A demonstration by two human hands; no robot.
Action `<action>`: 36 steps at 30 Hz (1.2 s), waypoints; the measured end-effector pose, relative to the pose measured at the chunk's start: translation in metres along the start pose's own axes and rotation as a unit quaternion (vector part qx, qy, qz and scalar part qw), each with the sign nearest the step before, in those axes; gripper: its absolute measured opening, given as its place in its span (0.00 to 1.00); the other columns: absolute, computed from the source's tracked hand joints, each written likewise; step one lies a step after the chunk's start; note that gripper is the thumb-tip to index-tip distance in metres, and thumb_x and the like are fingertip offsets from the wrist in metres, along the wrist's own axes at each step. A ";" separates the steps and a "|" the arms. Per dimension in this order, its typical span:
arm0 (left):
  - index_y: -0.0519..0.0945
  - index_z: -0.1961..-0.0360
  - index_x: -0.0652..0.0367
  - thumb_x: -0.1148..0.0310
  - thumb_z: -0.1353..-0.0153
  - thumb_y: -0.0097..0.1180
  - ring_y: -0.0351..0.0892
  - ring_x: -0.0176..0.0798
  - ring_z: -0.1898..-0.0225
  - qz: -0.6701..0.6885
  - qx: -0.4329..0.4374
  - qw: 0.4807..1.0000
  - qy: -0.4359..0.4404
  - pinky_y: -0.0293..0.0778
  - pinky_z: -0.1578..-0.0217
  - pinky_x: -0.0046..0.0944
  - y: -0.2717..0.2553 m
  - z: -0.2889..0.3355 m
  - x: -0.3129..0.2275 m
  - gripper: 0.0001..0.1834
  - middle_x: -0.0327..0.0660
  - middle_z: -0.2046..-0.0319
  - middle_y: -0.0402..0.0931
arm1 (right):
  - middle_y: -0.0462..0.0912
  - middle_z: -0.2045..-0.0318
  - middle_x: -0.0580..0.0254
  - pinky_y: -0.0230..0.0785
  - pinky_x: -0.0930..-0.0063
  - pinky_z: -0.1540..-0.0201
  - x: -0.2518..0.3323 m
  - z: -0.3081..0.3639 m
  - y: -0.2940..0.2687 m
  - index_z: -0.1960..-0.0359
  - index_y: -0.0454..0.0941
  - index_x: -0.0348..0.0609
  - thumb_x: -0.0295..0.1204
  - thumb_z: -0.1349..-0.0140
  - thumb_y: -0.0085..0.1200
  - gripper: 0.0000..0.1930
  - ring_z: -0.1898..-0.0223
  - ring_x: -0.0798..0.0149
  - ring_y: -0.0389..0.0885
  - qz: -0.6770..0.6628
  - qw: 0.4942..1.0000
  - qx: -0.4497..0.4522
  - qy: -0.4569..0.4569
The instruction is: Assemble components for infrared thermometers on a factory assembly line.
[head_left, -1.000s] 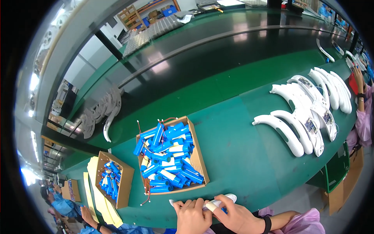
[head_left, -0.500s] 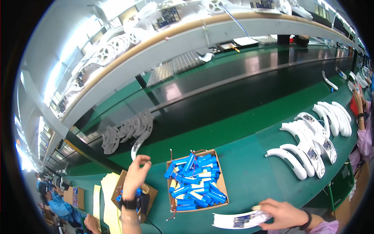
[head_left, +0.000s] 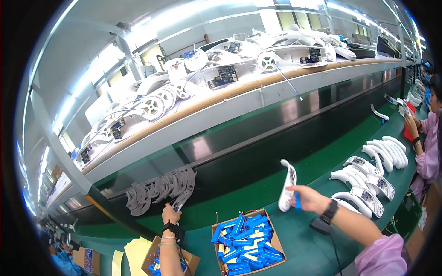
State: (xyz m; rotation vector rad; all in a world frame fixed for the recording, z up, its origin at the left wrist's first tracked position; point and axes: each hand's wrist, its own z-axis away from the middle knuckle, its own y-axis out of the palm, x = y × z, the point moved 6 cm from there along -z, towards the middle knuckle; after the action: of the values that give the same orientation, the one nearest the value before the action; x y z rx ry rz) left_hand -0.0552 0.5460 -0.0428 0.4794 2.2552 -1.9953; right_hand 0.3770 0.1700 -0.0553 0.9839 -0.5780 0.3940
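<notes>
My right hand (head_left: 307, 199) is raised above the green bench, fingers closed on a white curved shell (head_left: 284, 195) held nearly upright. A small blue cylinder (head_left: 298, 201) shows beside those fingers; whether it is part of the shell I cannot tell. At the dark conveyor's near side, my left hand (head_left: 171, 214) has its fingers closed at the lower end of another white curved shell (head_left: 185, 197), the nearest of a shaded row. Between my arms sits a cardboard box (head_left: 282, 255) heaped with blue battery packs (head_left: 244, 237) with thin red leads.
More white curved shells (head_left: 363, 184), some with circuit boards, lie at the right. Beside my left forearm are a smaller box (head_left: 191, 261) and yellow sheets (head_left: 138, 253). A shelf (head_left: 184, 115) of white parts spans above the conveyor. A co-worker in pink (head_left: 430, 154) is at far right.
My right hand has risen from the front edge to above the bench, now with a shell upright in it. My left hand has moved onto the row's nearest shell. The view has tilted up.
</notes>
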 end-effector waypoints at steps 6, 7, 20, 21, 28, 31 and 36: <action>0.61 0.33 0.65 0.72 0.60 0.81 0.85 0.63 0.55 0.113 -0.017 0.985 0.127 0.80 0.53 0.51 -0.100 0.082 -0.073 0.54 0.58 0.60 0.84 | 0.72 0.51 0.50 0.75 0.65 0.57 0.005 -0.049 0.048 0.47 0.70 0.35 0.27 0.36 0.55 0.17 0.55 0.55 0.77 -0.089 0.995 0.006 -0.054; 0.60 0.31 0.63 0.74 0.59 0.81 0.85 0.61 0.56 0.144 -0.016 0.975 0.169 0.80 0.54 0.50 -0.122 0.108 -0.101 0.54 0.57 0.60 0.84 | 0.73 0.53 0.52 0.73 0.68 0.57 0.011 -0.047 0.047 0.47 0.70 0.34 0.26 0.36 0.54 0.17 0.56 0.57 0.78 -0.044 0.994 -0.019 -0.100; 0.61 0.26 0.58 0.81 0.49 0.70 0.81 0.56 0.48 0.244 0.201 0.908 0.276 0.77 0.46 0.47 -0.139 0.429 -0.155 0.49 0.53 0.50 0.80 | 0.83 0.56 0.57 0.72 0.65 0.50 -0.090 0.234 0.094 0.46 0.81 0.41 0.33 0.39 0.69 0.21 0.54 0.55 0.81 0.594 0.700 0.180 -0.352; 0.62 0.26 0.58 0.81 0.50 0.70 0.81 0.57 0.48 0.249 0.225 0.907 0.255 0.76 0.46 0.47 -0.130 0.437 -0.155 0.48 0.53 0.50 0.80 | 0.84 0.59 0.61 0.71 0.66 0.49 -0.099 0.239 0.088 0.46 0.82 0.43 0.34 0.41 0.71 0.21 0.54 0.57 0.81 0.638 0.657 0.164 -0.365; 0.65 0.29 0.59 0.80 0.49 0.70 0.79 0.59 0.47 0.285 0.266 0.899 0.201 0.74 0.44 0.49 -0.070 0.469 -0.142 0.45 0.54 0.50 0.79 | 0.83 0.66 0.64 0.71 0.66 0.55 -0.131 0.231 0.042 0.60 0.85 0.41 0.29 0.43 0.71 0.11 0.58 0.61 0.81 0.612 0.673 0.105 -0.402; 0.66 0.29 0.59 0.79 0.48 0.70 0.78 0.58 0.46 0.309 0.281 0.893 0.170 0.73 0.43 0.49 -0.059 0.473 -0.145 0.44 0.54 0.49 0.79 | 0.82 0.63 0.62 0.71 0.65 0.56 -0.136 0.223 0.033 0.61 0.82 0.39 0.29 0.38 0.66 0.08 0.58 0.57 0.78 0.633 0.675 0.122 -0.358; 0.71 0.33 0.60 0.77 0.46 0.69 0.77 0.55 0.44 0.361 0.292 0.879 0.108 0.71 0.42 0.46 -0.049 0.472 -0.150 0.37 0.52 0.47 0.78 | 0.81 0.64 0.61 0.72 0.66 0.59 -0.140 0.221 0.026 0.60 0.83 0.38 0.25 0.40 0.67 0.09 0.60 0.55 0.77 0.586 0.725 0.115 -0.344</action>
State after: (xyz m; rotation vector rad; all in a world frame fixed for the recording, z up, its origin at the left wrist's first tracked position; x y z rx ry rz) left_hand 0.0072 0.0532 -0.0214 1.4023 1.1699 -2.1730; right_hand 0.1924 -0.0149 -0.0311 0.8705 -1.8979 1.2729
